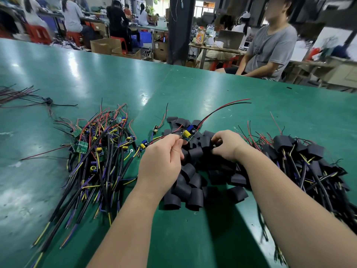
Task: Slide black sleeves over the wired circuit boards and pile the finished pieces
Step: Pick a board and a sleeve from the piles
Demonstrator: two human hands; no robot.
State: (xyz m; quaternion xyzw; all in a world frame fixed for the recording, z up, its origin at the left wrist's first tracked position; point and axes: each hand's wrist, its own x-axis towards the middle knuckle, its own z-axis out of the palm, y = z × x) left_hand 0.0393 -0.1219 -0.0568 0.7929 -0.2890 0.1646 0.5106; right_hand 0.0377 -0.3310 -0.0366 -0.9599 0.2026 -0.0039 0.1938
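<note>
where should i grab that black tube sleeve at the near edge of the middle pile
Probably pinch the black tube sleeve across its arched middle, coming from above with the right hand. It lies loose at the pile's near edge, and a mid-wall grip leaves its open ends free for the wired circuit board.

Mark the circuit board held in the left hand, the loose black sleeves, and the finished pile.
circuit board [186,134]: head view, on its yellow component.
loose black sleeves [188,170]: head view, on one sleeve mid-pile.
finished pile [315,151]: head view, on a sleeved piece near the top.
</note>
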